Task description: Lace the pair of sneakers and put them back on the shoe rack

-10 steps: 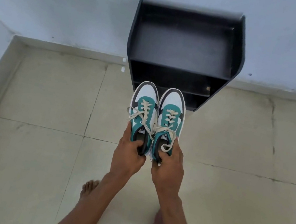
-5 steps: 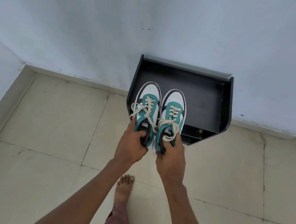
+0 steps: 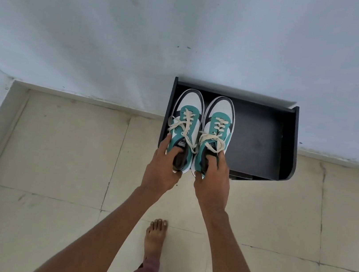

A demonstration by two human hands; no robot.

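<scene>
Left hand (image 3: 161, 168) grips the heel of the left sneaker (image 3: 185, 127), fingers tucked into the collar; right hand (image 3: 213, 178) grips the right sneaker (image 3: 217, 134) the same way. Both teal-and-white shoes are laced with cream laces (image 3: 212, 138), side by side and touching, toes pointing at the wall (image 3: 191, 21), over the left part of the black shoe rack's (image 3: 264, 137) top shelf; can't tell if the soles touch it. Bare feet (image 3: 156, 232) on the tiled floor (image 3: 53, 163) below.

fingers (image 3: 178, 153) hidden inside sneakers (image 3: 186, 123) | shoe rack (image 3: 264, 137) lower shelves hidden
</scene>
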